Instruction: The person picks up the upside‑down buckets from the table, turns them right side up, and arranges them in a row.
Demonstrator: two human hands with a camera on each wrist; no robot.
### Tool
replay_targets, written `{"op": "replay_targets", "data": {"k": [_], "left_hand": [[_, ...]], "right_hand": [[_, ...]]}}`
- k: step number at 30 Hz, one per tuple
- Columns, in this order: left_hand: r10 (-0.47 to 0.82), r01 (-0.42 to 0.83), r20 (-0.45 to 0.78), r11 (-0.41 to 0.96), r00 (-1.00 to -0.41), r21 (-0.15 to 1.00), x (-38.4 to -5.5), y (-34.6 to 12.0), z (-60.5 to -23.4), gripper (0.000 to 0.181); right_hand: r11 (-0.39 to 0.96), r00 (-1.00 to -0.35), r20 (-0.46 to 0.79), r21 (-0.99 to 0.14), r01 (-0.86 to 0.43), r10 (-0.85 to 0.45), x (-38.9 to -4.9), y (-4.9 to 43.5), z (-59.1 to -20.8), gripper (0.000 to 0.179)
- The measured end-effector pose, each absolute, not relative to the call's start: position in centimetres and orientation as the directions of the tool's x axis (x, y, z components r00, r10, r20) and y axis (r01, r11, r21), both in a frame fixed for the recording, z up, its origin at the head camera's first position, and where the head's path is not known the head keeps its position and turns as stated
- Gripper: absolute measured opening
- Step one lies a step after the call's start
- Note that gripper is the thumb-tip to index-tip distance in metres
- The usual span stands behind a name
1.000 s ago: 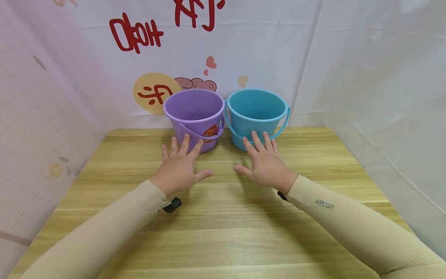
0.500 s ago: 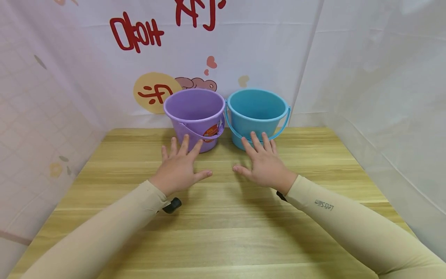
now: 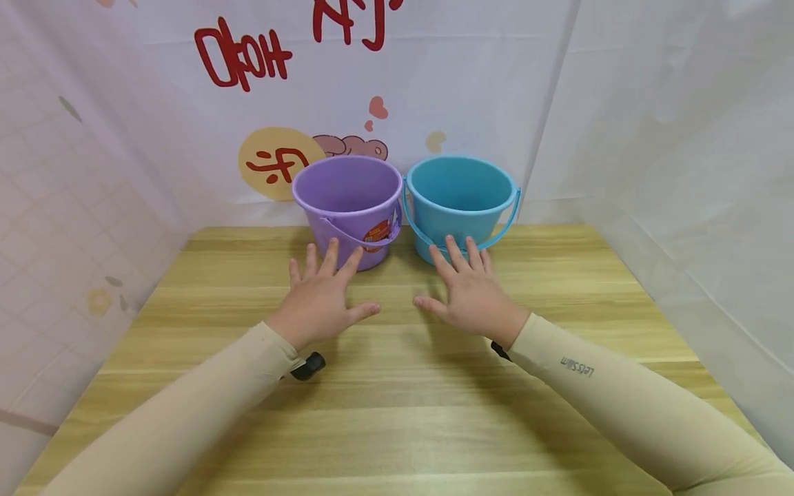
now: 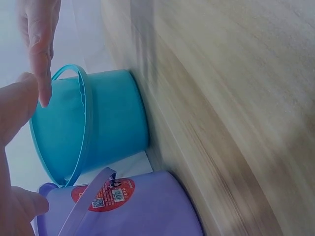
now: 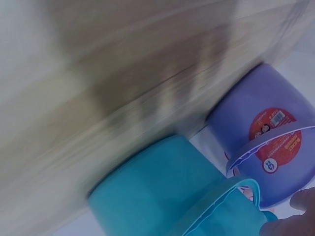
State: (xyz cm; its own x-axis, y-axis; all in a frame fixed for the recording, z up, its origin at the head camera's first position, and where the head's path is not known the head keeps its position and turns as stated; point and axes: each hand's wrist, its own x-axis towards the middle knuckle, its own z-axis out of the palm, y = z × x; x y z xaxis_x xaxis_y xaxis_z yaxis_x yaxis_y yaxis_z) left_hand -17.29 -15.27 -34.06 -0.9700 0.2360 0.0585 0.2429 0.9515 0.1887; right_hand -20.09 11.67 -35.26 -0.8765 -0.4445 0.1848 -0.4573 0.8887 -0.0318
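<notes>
A purple bucket (image 3: 347, 213) and a blue bucket (image 3: 459, 200) stand upright side by side at the back of the wooden table. My left hand (image 3: 319, 303) hovers palm down in front of the purple one, fingers spread and straight, holding nothing. In front of the blue one is my right hand (image 3: 474, 296), held the same way, its fingertips overlapping the lower bucket wall in the head view. Both bucket handles hang down at the front. A round red label (image 5: 276, 140) shows on the purple bucket in the right wrist view.
The wooden table (image 3: 397, 413) reaches back to a white curtain (image 3: 459, 83) printed with red characters. More curtains hang along its left and right sides. Dark wrist straps (image 3: 308, 366) show under the beige sleeves.
Both hands stay almost where they were, spread over the table. The head view has shifted very slightly; the buckets have not been moved.
</notes>
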Motion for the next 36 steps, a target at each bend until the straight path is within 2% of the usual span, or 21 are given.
{"op": "replay_targets", "data": {"k": [7, 12, 19, 24, 27, 30, 34, 36], "left_hand": [[0.258, 0.276, 0.114, 0.944, -0.959, 0.18, -16.8, -15.1, -33.7, 0.102], [0.294, 0.337, 0.235, 0.926, -0.926, 0.171, -16.5, -14.9, -33.2, 0.097], [0.315, 0.388, 0.331, 0.903, -0.889, 0.185, -16.3, -14.8, -32.0, 0.091], [0.239, 0.349, 0.392, 0.906, -0.889, 0.24, -16.9, -16.5, -31.2, 0.084], [0.197, 0.301, 0.339, 0.909, -0.92, 0.289, -16.9, -17.9, -31.6, 0.083], [0.171, 0.261, 0.306, 0.924, -0.936, 0.281, -17.1, -18.9, -32.2, 0.082], [0.129, 0.244, 0.409, 0.939, -0.904, 0.242, -18.8, -19.5, -32.0, 0.081], [0.124, 0.247, 0.455, 0.944, -0.882, 0.22, -20.0, -19.6, -31.7, 0.078]], "right_hand": [[0.881, -0.87, 0.191, -0.047, -0.471, -0.455, -19.6, 11.4, -35.2, 0.096], [0.882, -0.873, 0.205, -0.073, -0.465, -0.443, -18.9, 11.4, -35.4, 0.096], [0.864, -0.853, 0.25, -0.101, -0.493, -0.457, -17.8, 10.8, -34.7, 0.092], [0.837, -0.774, 0.453, -0.099, -0.538, -0.443, -18.8, 10.3, -33.8, 0.089], [0.845, -0.77, 0.47, -0.09, -0.528, -0.431, -19.5, 10.1, -33.8, 0.088], [0.857, -0.794, 0.441, -0.099, -0.506, -0.418, -20.0, 9.7, -33.7, 0.088], [0.862, -0.772, 0.508, -0.104, -0.495, -0.382, -21.7, 9.5, -32.7, 0.08], [0.867, -0.754, 0.544, -0.091, -0.489, -0.368, -22.9, 9.6, -32.0, 0.069]]}}
